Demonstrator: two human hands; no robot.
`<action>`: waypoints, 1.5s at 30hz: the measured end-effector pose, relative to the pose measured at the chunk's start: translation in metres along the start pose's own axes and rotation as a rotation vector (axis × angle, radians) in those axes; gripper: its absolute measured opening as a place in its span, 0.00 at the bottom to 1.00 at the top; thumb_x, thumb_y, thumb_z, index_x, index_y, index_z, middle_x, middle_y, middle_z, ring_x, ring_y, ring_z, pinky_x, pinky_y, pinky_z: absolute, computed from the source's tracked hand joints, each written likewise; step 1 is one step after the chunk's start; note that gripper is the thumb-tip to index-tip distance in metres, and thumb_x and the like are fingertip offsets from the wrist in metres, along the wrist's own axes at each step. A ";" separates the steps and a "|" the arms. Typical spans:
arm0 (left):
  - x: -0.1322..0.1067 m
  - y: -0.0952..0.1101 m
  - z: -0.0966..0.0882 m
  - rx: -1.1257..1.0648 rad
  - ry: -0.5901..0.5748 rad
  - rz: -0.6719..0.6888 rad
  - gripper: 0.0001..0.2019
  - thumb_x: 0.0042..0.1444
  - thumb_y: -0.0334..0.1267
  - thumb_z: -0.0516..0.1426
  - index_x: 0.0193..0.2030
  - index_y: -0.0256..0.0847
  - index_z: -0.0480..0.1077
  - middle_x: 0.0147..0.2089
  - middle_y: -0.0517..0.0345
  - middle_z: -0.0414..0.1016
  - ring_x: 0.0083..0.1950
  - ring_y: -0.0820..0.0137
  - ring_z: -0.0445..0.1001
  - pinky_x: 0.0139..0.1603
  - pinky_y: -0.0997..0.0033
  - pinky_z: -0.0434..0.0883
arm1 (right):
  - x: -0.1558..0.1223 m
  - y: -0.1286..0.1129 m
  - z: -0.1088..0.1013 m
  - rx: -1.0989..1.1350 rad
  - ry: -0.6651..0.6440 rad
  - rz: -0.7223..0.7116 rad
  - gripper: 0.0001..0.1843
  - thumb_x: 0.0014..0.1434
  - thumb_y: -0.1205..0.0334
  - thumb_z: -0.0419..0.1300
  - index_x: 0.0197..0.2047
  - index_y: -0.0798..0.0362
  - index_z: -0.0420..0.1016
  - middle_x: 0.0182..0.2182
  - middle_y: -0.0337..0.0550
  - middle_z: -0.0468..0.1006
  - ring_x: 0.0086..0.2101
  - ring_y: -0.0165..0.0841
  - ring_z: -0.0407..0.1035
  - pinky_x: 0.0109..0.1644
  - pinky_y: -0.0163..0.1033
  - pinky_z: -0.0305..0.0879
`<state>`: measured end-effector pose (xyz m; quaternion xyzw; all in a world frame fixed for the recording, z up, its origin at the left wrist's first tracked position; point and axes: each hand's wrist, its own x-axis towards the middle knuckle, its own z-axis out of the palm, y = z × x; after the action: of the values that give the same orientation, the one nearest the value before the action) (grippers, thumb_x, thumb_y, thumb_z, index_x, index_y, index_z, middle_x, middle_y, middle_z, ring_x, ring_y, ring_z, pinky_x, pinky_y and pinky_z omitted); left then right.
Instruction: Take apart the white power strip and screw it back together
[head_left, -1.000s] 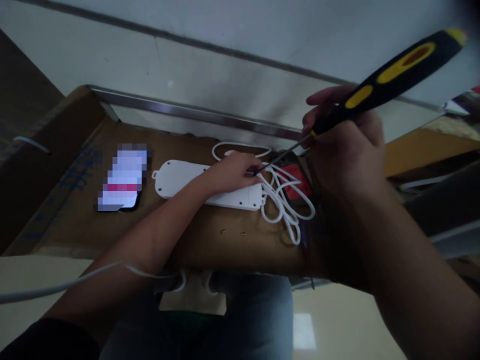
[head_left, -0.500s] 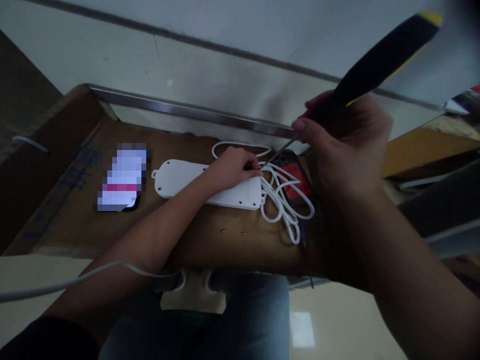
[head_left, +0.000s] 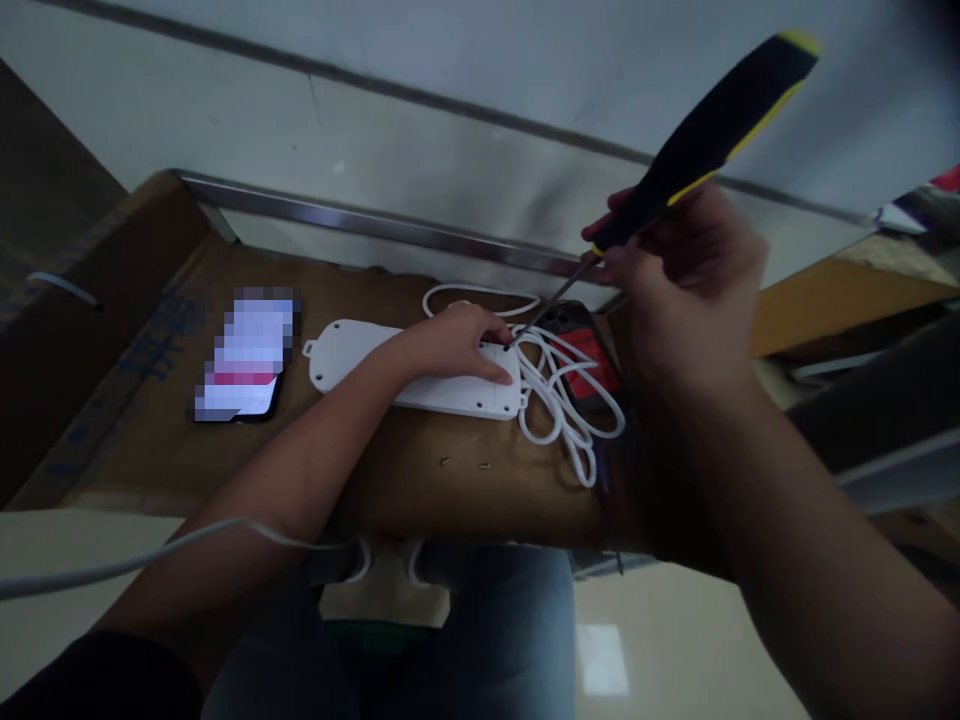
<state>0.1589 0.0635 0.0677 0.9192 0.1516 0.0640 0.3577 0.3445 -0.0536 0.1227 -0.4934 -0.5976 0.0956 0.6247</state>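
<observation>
My left hand (head_left: 454, 345) lies palm down across the right end of a white plastic power strip (head_left: 352, 355), pressing it to the cardboard. My right hand (head_left: 686, 290) grips a screwdriver (head_left: 705, 135) with a black and yellow handle. Its thin metal shaft slants down, and the tip sits at a small hole in the strip just beside my left fingers. A coiled white cable (head_left: 559, 385) lies to the right of the strip. Two tiny screws (head_left: 465, 463) rest on the cardboard in front of it.
The cardboard sheet (head_left: 420, 490) bears everything. A phone with a pixelated screen (head_left: 247, 355) lies to the left. A red and black object (head_left: 581, 360) sits under the cable. A metal edge strip (head_left: 375, 228) and a pale wall run behind.
The screwdriver handle has swung left and its tip has come down onto the strip's hole. My left hand has shifted slightly, and its fingers now spread over the strip.
</observation>
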 end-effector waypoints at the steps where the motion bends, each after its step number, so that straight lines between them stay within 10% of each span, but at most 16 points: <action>1: 0.000 0.001 0.001 0.014 0.002 -0.005 0.28 0.50 0.49 0.71 0.56 0.35 0.81 0.55 0.45 0.84 0.54 0.57 0.80 0.55 0.64 0.70 | 0.000 0.000 0.000 -0.011 -0.002 -0.002 0.16 0.58 0.67 0.66 0.50 0.51 0.78 0.40 0.38 0.79 0.41 0.23 0.75 0.42 0.33 0.71; 6: 0.001 0.003 0.006 0.012 0.034 0.008 0.25 0.53 0.47 0.70 0.54 0.36 0.81 0.51 0.47 0.85 0.49 0.59 0.80 0.51 0.65 0.71 | 0.002 0.001 0.005 -0.077 0.011 0.032 0.16 0.54 0.73 0.60 0.46 0.53 0.76 0.38 0.36 0.75 0.37 0.22 0.70 0.41 0.33 0.67; 10: 0.002 0.003 0.012 -0.088 0.182 0.074 0.12 0.63 0.38 0.62 0.48 0.35 0.82 0.47 0.48 0.85 0.46 0.65 0.80 0.50 0.67 0.71 | 0.003 -0.001 0.009 -0.069 0.039 0.081 0.08 0.56 0.64 0.64 0.39 0.54 0.72 0.33 0.36 0.72 0.34 0.22 0.66 0.37 0.33 0.63; 19: 0.004 0.008 0.012 -0.097 0.244 0.010 0.08 0.63 0.38 0.64 0.42 0.35 0.83 0.40 0.51 0.86 0.40 0.67 0.80 0.47 0.67 0.71 | 0.003 -0.011 0.008 -0.258 0.080 0.035 0.24 0.58 0.44 0.71 0.41 0.57 0.74 0.32 0.35 0.72 0.31 0.17 0.65 0.36 0.30 0.64; 29: -0.004 0.007 -0.002 -0.009 0.007 -0.033 0.27 0.53 0.44 0.71 0.58 0.34 0.80 0.57 0.45 0.84 0.56 0.57 0.81 0.57 0.64 0.72 | 0.001 -0.011 0.006 -0.285 0.140 -0.026 0.19 0.57 0.50 0.73 0.43 0.56 0.80 0.33 0.37 0.76 0.32 0.19 0.69 0.36 0.33 0.65; 45: -0.005 0.012 -0.004 0.050 -0.018 -0.086 0.29 0.54 0.48 0.70 0.60 0.35 0.80 0.56 0.46 0.83 0.55 0.58 0.79 0.55 0.65 0.69 | 0.002 -0.013 0.005 -0.282 0.161 -0.094 0.19 0.55 0.52 0.74 0.41 0.57 0.79 0.33 0.33 0.78 0.33 0.18 0.72 0.37 0.30 0.69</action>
<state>0.1564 0.0565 0.0785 0.9210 0.1895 0.0366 0.3383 0.3346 -0.0558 0.1329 -0.5540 -0.5753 -0.0583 0.5989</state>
